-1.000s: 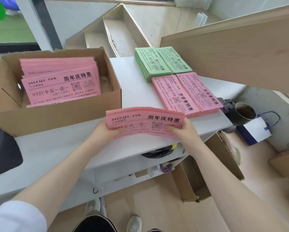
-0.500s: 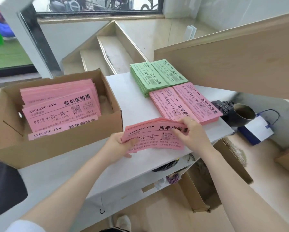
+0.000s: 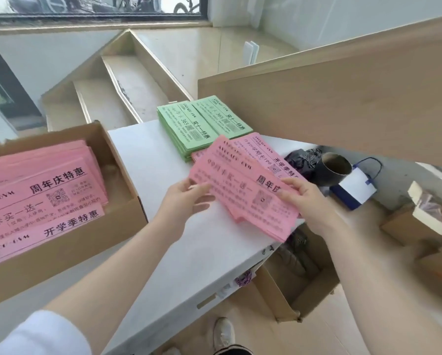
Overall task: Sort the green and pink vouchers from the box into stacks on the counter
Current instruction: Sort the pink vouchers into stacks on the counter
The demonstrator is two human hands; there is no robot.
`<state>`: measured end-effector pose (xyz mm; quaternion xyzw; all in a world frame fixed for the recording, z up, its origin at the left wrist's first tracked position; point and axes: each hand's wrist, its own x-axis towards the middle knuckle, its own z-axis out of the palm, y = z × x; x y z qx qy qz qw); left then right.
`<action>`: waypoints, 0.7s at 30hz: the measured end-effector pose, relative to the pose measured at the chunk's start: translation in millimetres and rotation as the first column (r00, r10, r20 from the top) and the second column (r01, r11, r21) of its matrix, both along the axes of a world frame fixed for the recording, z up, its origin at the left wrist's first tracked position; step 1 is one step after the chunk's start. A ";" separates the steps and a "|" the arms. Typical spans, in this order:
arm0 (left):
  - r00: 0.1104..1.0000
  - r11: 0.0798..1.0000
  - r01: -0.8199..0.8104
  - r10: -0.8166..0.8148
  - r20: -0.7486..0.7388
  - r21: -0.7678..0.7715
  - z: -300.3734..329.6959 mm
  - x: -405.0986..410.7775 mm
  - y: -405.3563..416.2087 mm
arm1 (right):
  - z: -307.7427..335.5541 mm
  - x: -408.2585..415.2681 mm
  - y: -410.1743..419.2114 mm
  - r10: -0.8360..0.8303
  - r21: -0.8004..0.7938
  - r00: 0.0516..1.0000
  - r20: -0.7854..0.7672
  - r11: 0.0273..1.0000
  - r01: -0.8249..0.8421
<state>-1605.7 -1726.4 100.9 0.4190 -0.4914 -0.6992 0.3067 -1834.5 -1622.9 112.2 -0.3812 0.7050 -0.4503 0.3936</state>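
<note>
Both hands hold one bundle of pink rectangular paper vouchers (image 3: pixel 243 193) just above the white surface (image 3: pixel 163 252), near its right edge. The left hand (image 3: pixel 182 201) grips the bundle's near-left edge, thumb on the printed top sheet and the other fingers under it. The right hand (image 3: pixel 309 201) grips the bundle's right end, its fingers (image 3: pixel 289 193) curled over the top sheet. The bundle is turned at an angle to the surface's edge, and its far end overlaps the flat stack of pink paper vouchers (image 3: pixel 261 152) lying on the surface; whether the two touch cannot be determined. Just behind that stack, at the far end of the surface, two stacks of green rectangular paper vouchers (image 3: pixel 202 124) lie side by side. The open brown cardboard box (image 3: pixel 68 249) stands at the left on the surface and contains further pink vouchers (image 3: pixel 40 190) with black printing, lying loosely overlapped and face up. A light wooden panel (image 3: pixel 343 103) overhangs the right rear of the surface. To the right, below the surface level, stand a dark cylindrical tube (image 3: pixel 335 170), a crumpled black plastic bag (image 3: pixel 302 160), and a white paper carrier bag with blue trim and handle (image 3: pixel 355 188). An open brown cardboard carton (image 3: pixel 299 285) sits on the floor beneath the right edge of the surface. A white sleeve (image 3: pixel 35 334) covers the upper left arm.
</note>
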 end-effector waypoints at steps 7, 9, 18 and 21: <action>0.987 0.987 -0.157 0.155 -0.050 -0.024 -7.7 -59.4 -33.4 | -6.0 9.3 -52.4 -0.011 0.061 0.991 0.130 0.998 0.003; 0.981 0.978 -0.179 0.186 0.061 -0.104 -18.4 -67.4 -46.9 | -6.6 8.6 -60.2 0.065 0.116 0.991 -0.120 0.992 -0.051; 0.870 0.933 -0.106 0.254 0.422 -0.343 -40.2 -80.1 -57.9 | -20.9 -5.9 -66.4 0.353 0.303 0.655 -0.669 0.933 -0.194; 0.903 0.939 -0.191 0.283 0.324 -0.287 -45.9 -81.4 -46.7 | -25.7 -12.0 -67.7 0.318 0.252 0.547 -0.774 0.948 -0.194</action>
